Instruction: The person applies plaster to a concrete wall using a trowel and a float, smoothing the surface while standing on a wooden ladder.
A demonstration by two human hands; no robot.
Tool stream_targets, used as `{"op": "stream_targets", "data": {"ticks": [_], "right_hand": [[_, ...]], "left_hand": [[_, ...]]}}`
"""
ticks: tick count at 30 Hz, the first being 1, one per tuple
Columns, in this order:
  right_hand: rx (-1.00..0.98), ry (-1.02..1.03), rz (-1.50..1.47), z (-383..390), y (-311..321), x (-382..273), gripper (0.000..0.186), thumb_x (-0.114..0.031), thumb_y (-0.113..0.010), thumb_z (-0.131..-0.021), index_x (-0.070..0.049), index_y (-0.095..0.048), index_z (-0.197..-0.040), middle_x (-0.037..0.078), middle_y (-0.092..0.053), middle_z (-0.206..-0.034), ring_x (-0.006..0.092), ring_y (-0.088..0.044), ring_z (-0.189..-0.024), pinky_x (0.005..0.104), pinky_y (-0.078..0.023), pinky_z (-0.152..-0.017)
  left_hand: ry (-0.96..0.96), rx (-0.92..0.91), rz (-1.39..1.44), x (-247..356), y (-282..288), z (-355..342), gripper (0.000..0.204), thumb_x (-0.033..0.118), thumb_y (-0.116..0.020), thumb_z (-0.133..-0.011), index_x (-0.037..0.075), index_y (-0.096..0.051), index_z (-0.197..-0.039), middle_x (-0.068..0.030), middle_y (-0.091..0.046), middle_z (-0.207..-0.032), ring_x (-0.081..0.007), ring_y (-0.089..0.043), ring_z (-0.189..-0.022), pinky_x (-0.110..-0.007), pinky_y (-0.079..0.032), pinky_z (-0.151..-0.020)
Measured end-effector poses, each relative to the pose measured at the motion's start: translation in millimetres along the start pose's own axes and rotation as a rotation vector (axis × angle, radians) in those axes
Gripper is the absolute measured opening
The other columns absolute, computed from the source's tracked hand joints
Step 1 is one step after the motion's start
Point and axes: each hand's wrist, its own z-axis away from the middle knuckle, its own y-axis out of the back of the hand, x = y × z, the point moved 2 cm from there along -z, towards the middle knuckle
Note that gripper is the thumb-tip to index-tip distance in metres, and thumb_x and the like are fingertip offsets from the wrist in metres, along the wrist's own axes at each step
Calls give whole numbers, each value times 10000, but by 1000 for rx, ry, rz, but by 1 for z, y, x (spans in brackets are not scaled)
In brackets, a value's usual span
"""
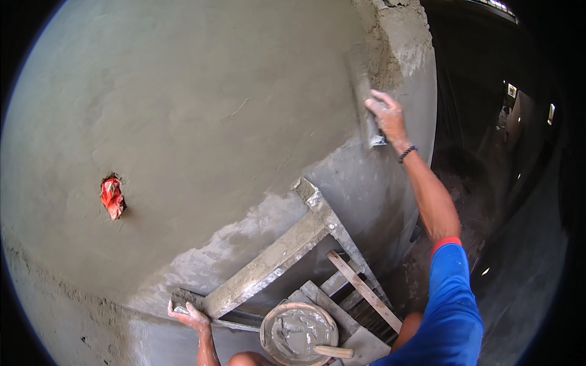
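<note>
My right hand (388, 116) is closed on the handle of a plastering trowel (370, 125), whose long blade is motion-blurred. The blade lies against the grey plastered wall (232, 91), close to its right edge, beside a rough brown patch (386, 67). Low on the left, my left hand (194, 317) has its fingers around the mortar-crusted end of a wooden trestle (268, 262) near the wall. Between my arms sits a round basin (264, 338) of wet mortar. A tool with a wooden handle (334, 351) lies across its rim, its far end in the mortar.
Crumpled red plastic (112, 196) fills a hole in the wall at the left. Planks (366, 293) and a board (366, 348) lie beside the basin. The wall ends in a vertical edge (436, 91), with a dark space beyond on the right. My knees show at the bottom.
</note>
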Motion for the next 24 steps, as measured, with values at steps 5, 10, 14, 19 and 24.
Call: {"op": "stream_targets", "data": {"ticks": [5,10,14,19,24], "right_hand": [[-235,448,340,94,-41,13,421,-262,-754,-859,-42,-675,-1209,181,-723,-1075,273,-721,-923,365,-554,-829],[-331,313,235,134,-16,18,383,-262,-760,-853,-39,-695,-1158,181,-721,-1099,295,-716,-972,371,-549,-861],[136,-156,-134,18,9,2,419,-233,-718,-898,35,-645,-1213,114,-722,-1090,194,-675,-948,317,-525,-871],[-18,94,26,12,-51,-63,381,-196,-731,-887,35,-661,-1181,103,-728,-1080,175,-687,-895,295,-542,-817],[-353,356,209,81,-74,-69,376,-200,-753,-850,-26,-682,-1175,173,-717,-1105,282,-713,-961,358,-556,-850]], "left_hand": [[-29,20,-117,-1,5,0,596,50,-559,-848,-48,-342,-1394,-231,-432,-1301,-351,-453,-1199,-464,-326,-1080],[-20,15,-122,6,10,-3,586,39,-550,-845,-41,-351,-1391,-229,-427,-1306,-355,-448,-1209,-459,-311,-1094],[27,13,-87,14,0,-3,597,18,-545,-826,-40,-355,-1388,-227,-434,-1301,-355,-448,-1214,-466,-307,-1097],[-19,29,-128,17,4,0,602,26,-559,-817,-46,-364,-1382,-231,-444,-1290,-368,-452,-1212,-473,-305,-1102],[-13,32,-98,10,6,1,600,30,-564,-822,-54,-364,-1382,-236,-445,-1294,-374,-452,-1217,-472,-304,-1104]]}}
